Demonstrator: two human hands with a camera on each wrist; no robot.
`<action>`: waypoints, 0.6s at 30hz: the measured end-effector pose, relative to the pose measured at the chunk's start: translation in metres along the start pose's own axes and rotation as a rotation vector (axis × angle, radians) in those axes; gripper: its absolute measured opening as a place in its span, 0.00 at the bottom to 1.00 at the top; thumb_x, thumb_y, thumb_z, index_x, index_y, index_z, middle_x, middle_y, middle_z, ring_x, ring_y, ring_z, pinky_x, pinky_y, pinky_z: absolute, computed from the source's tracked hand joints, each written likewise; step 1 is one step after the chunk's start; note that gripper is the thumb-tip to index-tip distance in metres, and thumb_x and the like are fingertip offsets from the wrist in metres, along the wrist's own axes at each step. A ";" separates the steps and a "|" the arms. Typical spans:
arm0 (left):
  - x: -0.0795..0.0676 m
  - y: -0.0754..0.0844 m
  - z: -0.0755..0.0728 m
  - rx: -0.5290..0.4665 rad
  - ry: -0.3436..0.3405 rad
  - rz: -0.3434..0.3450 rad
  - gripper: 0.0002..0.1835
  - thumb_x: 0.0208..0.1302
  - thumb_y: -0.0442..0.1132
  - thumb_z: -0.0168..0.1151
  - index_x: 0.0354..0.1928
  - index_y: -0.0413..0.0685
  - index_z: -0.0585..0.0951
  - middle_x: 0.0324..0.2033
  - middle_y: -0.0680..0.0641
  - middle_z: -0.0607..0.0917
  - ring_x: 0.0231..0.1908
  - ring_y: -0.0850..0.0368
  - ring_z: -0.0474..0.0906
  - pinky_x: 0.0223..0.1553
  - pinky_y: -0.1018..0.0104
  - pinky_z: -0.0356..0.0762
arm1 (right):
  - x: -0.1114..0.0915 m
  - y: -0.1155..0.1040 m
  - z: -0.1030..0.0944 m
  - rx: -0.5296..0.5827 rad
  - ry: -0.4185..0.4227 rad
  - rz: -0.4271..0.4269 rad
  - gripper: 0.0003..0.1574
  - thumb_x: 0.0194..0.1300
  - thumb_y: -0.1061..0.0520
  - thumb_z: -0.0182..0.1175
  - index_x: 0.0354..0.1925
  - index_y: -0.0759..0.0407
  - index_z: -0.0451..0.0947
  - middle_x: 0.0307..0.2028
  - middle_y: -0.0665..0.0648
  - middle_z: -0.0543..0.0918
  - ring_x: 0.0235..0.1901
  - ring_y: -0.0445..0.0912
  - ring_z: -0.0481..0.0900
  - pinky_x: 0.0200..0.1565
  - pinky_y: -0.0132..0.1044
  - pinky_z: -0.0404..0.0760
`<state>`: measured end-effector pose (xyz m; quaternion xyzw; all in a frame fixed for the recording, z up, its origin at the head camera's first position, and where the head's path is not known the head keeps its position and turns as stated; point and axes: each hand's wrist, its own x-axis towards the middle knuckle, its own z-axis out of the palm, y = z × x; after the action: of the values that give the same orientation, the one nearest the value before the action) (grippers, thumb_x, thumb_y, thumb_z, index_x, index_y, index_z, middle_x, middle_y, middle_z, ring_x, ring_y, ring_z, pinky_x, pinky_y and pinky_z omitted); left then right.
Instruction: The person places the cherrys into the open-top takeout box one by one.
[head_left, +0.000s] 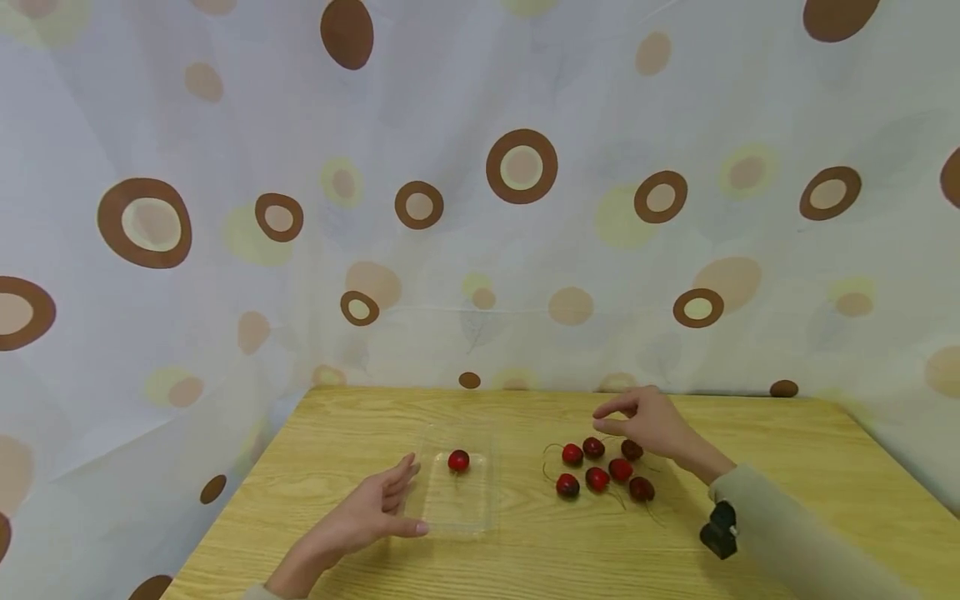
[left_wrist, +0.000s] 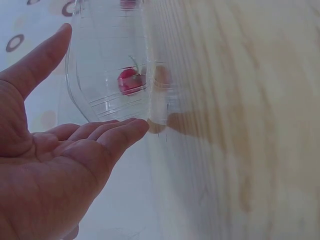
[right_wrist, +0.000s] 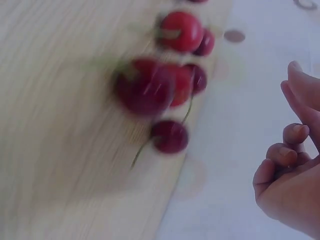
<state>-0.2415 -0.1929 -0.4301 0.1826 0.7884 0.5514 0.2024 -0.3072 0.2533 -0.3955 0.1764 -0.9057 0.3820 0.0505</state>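
The head view shows seven loose cherries (head_left: pixel 597 479) grouped on the counter (head_left: pixel 360 417), to the right of a clear container (head_left: pixel 461 504) in which a single cherry (head_left: pixel 458 461) sits apart from the walls. The right hand (head_left: pixel 652 421) is poised over the far side of the group, thumb and index finger slightly parted with nothing visible between them, the other fingers folded loosely. The left hand (head_left: pixel 367 512) has its thumb and fingers spread wide at the container's left side, gripping nothing; whether they touch it is hard to tell. Each cherry should be light, smooth and rather slippery, prone to rolling; a gentle pinch across its sides, or at the stem, seems best. The container looks thin, light and likely to slide or flex. Being nearly round, the cherries show no clear long axis; their stems (right_wrist: pixel 136 156) point various ways, two curling left, others trailing right toward the person. The container's longer axis appears to run away from the person.
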 end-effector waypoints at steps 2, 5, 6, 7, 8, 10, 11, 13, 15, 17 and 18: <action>-0.001 0.000 0.000 0.000 0.002 -0.003 0.57 0.70 0.39 0.73 0.83 0.34 0.40 0.80 0.28 0.49 0.78 0.28 0.49 0.73 0.37 0.58 | -0.009 0.014 -0.012 -0.013 0.002 0.024 0.16 0.70 0.51 0.72 0.48 0.60 0.92 0.46 0.57 0.86 0.45 0.55 0.79 0.47 0.51 0.81; -0.002 -0.001 -0.001 -0.004 0.002 -0.006 0.57 0.70 0.39 0.73 0.83 0.34 0.40 0.80 0.28 0.48 0.78 0.28 0.48 0.73 0.37 0.58 | -0.024 0.034 -0.025 -0.038 -0.005 0.052 0.18 0.71 0.50 0.72 0.50 0.62 0.91 0.44 0.56 0.85 0.40 0.49 0.75 0.40 0.43 0.76; -0.002 -0.001 -0.001 -0.004 0.002 -0.006 0.57 0.70 0.39 0.73 0.83 0.34 0.40 0.80 0.28 0.48 0.78 0.28 0.48 0.73 0.37 0.58 | -0.028 0.040 -0.028 -0.036 -0.011 0.068 0.19 0.70 0.50 0.72 0.51 0.62 0.91 0.42 0.55 0.84 0.37 0.47 0.71 0.37 0.41 0.71; -0.002 -0.001 -0.001 -0.005 0.000 -0.007 0.57 0.70 0.39 0.73 0.83 0.34 0.40 0.80 0.28 0.48 0.78 0.28 0.48 0.73 0.37 0.58 | -0.032 0.046 -0.031 -0.037 -0.018 0.074 0.19 0.70 0.51 0.72 0.52 0.63 0.90 0.40 0.55 0.83 0.36 0.46 0.69 0.35 0.41 0.69; -0.002 -0.001 -0.001 -0.008 -0.002 -0.008 0.57 0.70 0.39 0.73 0.83 0.34 0.40 0.80 0.28 0.48 0.78 0.28 0.48 0.73 0.37 0.58 | -0.036 0.051 -0.033 -0.037 -0.025 0.079 0.20 0.70 0.51 0.72 0.52 0.64 0.90 0.37 0.54 0.80 0.33 0.45 0.67 0.33 0.40 0.67; -0.002 -0.001 -0.001 -0.014 -0.007 -0.007 0.57 0.70 0.38 0.73 0.83 0.34 0.39 0.80 0.28 0.48 0.78 0.28 0.48 0.73 0.37 0.58 | -0.043 0.060 -0.036 -0.028 -0.041 0.098 0.22 0.70 0.51 0.72 0.53 0.65 0.89 0.31 0.53 0.75 0.31 0.43 0.64 0.31 0.38 0.65; -0.002 -0.001 -0.001 -0.016 -0.010 -0.007 0.57 0.71 0.38 0.72 0.83 0.34 0.39 0.80 0.28 0.47 0.78 0.28 0.47 0.74 0.36 0.57 | -0.046 0.064 -0.037 -0.018 -0.051 0.108 0.23 0.69 0.51 0.73 0.54 0.66 0.89 0.28 0.52 0.70 0.29 0.44 0.61 0.29 0.39 0.62; -0.001 -0.001 -0.001 -0.017 -0.014 -0.007 0.57 0.71 0.38 0.72 0.83 0.34 0.39 0.80 0.27 0.47 0.78 0.27 0.47 0.74 0.36 0.57 | -0.050 0.070 -0.039 -0.005 -0.067 0.122 0.24 0.68 0.51 0.74 0.55 0.67 0.88 0.26 0.52 0.65 0.27 0.45 0.58 0.28 0.39 0.59; -0.001 -0.001 -0.001 -0.015 -0.012 -0.005 0.57 0.71 0.38 0.72 0.83 0.34 0.39 0.80 0.27 0.48 0.78 0.27 0.47 0.74 0.36 0.57 | -0.053 0.075 -0.039 0.008 -0.080 0.142 0.26 0.67 0.50 0.74 0.56 0.67 0.88 0.25 0.51 0.63 0.26 0.45 0.58 0.28 0.38 0.59; 0.000 0.000 -0.001 -0.011 -0.010 -0.004 0.57 0.71 0.38 0.72 0.83 0.33 0.39 0.80 0.27 0.48 0.78 0.27 0.47 0.73 0.36 0.57 | -0.054 0.079 -0.040 0.017 -0.095 0.151 0.27 0.68 0.50 0.74 0.57 0.66 0.87 0.26 0.52 0.66 0.28 0.45 0.58 0.29 0.39 0.59; 0.000 0.000 0.000 -0.009 -0.008 -0.002 0.57 0.70 0.38 0.73 0.83 0.33 0.40 0.80 0.27 0.48 0.78 0.27 0.47 0.73 0.36 0.57 | -0.055 0.080 -0.041 0.026 -0.102 0.159 0.27 0.68 0.50 0.74 0.57 0.66 0.87 0.27 0.53 0.68 0.29 0.45 0.59 0.30 0.39 0.60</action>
<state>-0.2414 -0.1933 -0.4299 0.1831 0.7852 0.5541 0.2072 -0.2866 0.3491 -0.4332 0.1240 -0.9133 0.3869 -0.0284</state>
